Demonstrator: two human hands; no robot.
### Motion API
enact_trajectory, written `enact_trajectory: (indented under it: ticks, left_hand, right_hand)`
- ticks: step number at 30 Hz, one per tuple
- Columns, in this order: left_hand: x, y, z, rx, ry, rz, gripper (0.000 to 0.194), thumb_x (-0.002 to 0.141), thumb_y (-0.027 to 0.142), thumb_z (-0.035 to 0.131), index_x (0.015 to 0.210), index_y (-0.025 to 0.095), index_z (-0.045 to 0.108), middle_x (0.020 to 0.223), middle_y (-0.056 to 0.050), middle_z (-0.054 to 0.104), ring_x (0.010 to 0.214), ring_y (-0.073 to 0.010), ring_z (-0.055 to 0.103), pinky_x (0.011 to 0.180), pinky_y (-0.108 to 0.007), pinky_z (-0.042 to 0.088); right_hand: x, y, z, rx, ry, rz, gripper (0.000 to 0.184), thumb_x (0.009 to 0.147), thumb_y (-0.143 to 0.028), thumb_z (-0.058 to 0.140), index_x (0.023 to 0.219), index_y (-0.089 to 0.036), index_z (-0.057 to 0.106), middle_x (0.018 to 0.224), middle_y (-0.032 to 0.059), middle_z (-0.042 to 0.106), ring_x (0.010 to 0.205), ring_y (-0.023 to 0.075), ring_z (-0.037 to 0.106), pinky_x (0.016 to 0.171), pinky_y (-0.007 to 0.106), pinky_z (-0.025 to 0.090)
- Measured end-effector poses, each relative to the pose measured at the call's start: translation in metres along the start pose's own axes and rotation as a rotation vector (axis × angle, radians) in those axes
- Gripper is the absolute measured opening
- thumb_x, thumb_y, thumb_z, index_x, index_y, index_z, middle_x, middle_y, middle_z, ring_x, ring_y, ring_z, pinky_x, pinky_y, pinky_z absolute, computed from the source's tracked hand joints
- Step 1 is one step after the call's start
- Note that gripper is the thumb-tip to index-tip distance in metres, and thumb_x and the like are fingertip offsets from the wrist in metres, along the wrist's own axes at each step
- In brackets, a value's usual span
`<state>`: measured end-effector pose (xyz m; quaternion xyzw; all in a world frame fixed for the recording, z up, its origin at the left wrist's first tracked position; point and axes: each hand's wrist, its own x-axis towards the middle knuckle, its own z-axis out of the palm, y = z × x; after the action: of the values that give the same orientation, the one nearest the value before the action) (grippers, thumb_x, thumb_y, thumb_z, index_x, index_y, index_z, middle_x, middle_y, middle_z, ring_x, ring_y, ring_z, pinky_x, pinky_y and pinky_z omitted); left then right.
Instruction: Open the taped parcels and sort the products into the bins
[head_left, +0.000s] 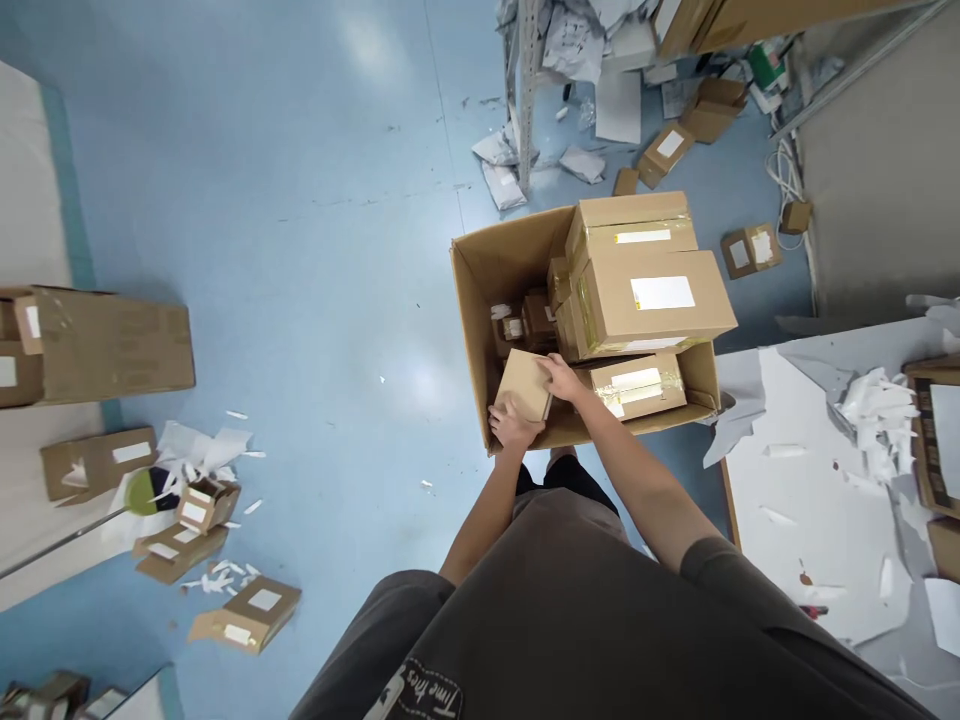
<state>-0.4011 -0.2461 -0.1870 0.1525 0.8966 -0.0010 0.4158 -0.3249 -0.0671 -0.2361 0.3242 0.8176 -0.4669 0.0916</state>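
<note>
Hands, two, hold one small box at one open carton.

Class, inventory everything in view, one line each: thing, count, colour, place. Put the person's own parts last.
small box: one, light brown, in both hands at the carton's near left
open carton: one, brown, before the person
large boxes: at least two, brown, carton's right half
taped box: one, brown, carton's near right
rack: one, grey, top right
packages: several, white, around the rack
floor boxes: several, brown, beyond the carton
worktable: one, white-topped, right
paper scraps: many, white, worktable and left floor
left-side boxes: several, brown, left
floor: one, blue, throughout
left hand: one, bare, box's near side
right hand: one, bare, box's right side
</note>
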Motion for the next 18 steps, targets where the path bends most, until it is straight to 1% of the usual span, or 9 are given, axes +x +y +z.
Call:
enact_trajectory:
  ticks: [3,5,7,9,11,14,16,18]
  left_hand:
    - [0.019,0.012,0.018,0.046,-0.103,-0.071,0.150,0.054,0.056,0.093,0.170,0.022,0.005,0.170,-0.037,0.026,0.156,-0.0527,0.037,0.119,-0.069,0.033]
    - [0.034,0.020,0.030,0.025,-0.153,-0.117,0.156,0.052,0.056,0.093,0.171,0.017,0.000,0.167,-0.039,0.029,0.156,-0.0522,0.038,0.118,-0.068,0.036]
    - [0.050,0.025,0.042,-0.010,-0.170,-0.187,0.158,0.051,0.053,0.092,0.171,0.014,-0.002,0.166,-0.038,0.031,0.155,-0.0508,0.040,0.117,-0.064,0.040]
    - [0.067,0.028,0.054,-0.025,-0.174,-0.264,0.157,0.051,0.049,0.092,0.172,0.014,-0.002,0.165,-0.036,0.033,0.155,-0.0493,0.040,0.116,-0.062,0.041]
    - [0.085,0.028,0.067,-0.036,-0.174,-0.308,0.157,0.052,0.045,0.093,0.173,0.016,-0.003,0.166,-0.036,0.032,0.155,-0.0484,0.038,0.117,-0.063,0.041]
    - [0.114,0.025,0.089,-0.062,-0.193,-0.360,0.161,0.050,0.043,0.096,0.173,0.020,-0.005,0.169,-0.037,0.024,0.158,-0.0490,0.035,0.118,-0.065,0.040]
    - [0.132,0.022,0.105,-0.083,-0.199,-0.379,0.163,0.050,0.042,0.098,0.173,0.022,-0.007,0.171,-0.036,0.020,0.159,-0.0493,0.033,0.117,-0.066,0.041]
    - [0.151,0.019,0.121,-0.111,-0.176,-0.363,0.164,0.050,0.042,0.099,0.173,0.024,-0.009,0.172,-0.035,0.020,0.159,-0.0487,0.033,0.117,-0.068,0.041]
  right_hand:
    - [0.006,0.005,0.006,-0.004,-0.071,-0.001,0.082,0.081,-0.012,0.067,0.161,-0.017,0.052,0.168,0.0169,0.041,0.159,0.0291,0.039,0.132,0.048,0.034]
    - [0.009,0.006,0.005,-0.044,-0.098,-0.016,0.081,0.083,-0.011,0.066,0.163,-0.016,0.050,0.171,0.0179,0.039,0.164,0.0315,0.031,0.134,0.052,0.031]
    - [0.009,0.006,0.001,-0.102,-0.054,-0.052,0.081,0.087,-0.012,0.064,0.166,-0.017,0.046,0.176,0.0168,0.032,0.168,0.0342,0.019,0.134,0.057,0.029]
    - [0.007,0.007,-0.007,-0.168,0.047,-0.098,0.080,0.092,-0.016,0.062,0.169,-0.021,0.042,0.182,0.0134,0.020,0.170,0.0362,0.005,0.133,0.062,0.027]
    - [0.005,0.009,-0.013,-0.225,0.116,-0.132,0.081,0.094,-0.020,0.063,0.171,-0.024,0.037,0.185,0.0098,0.006,0.170,0.0381,-0.003,0.132,0.066,0.027]
    - [0.009,0.019,-0.014,-0.268,0.161,-0.125,0.088,0.096,-0.025,0.063,0.175,-0.028,0.025,0.185,0.0049,-0.006,0.170,0.0407,-0.007,0.131,0.071,0.025]
    - [0.017,0.031,-0.005,-0.267,0.177,-0.099,0.092,0.097,-0.028,0.062,0.177,-0.030,0.016,0.185,0.0025,-0.009,0.170,0.0414,-0.007,0.132,0.073,0.022]
    - [0.031,0.045,0.009,-0.260,0.184,-0.073,0.094,0.098,-0.028,0.060,0.178,-0.030,0.011,0.185,0.0015,-0.011,0.170,0.0413,-0.005,0.133,0.072,0.021]
